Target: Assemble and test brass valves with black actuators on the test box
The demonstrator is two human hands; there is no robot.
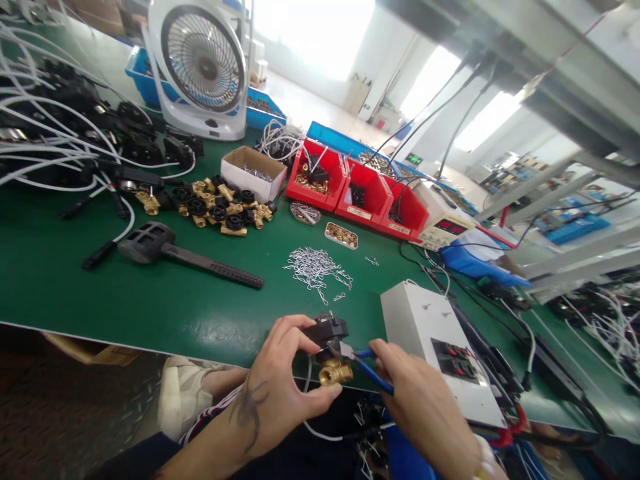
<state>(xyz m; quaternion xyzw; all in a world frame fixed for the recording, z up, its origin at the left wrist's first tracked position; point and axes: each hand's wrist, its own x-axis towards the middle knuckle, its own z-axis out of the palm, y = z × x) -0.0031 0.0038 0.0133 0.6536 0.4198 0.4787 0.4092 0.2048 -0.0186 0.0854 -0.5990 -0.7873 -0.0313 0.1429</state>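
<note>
My left hand [280, 373] grips a small valve with a black top [327, 328] and a brass body [334, 373], fingers on the top and thumb under the brass. A white cable runs down from it. My right hand [420, 400] is closed round the blue handles of a pair of pliers [373, 373], whose jaws touch the valve between its black top and brass body. What the jaws bite on is too small to make out. Just beyond the hands lies a pile of silver R-clips [313, 267] on the green bench [225, 320].
A rubber mallet [190, 257] lies at left, near brass valve bodies [220, 207] and cabled black parts [65, 127]. Behind stand a white fan [200, 67], a cardboard box [253, 173] and red bins [363, 197]. A grey switch box [440, 347] sits right of my hands.
</note>
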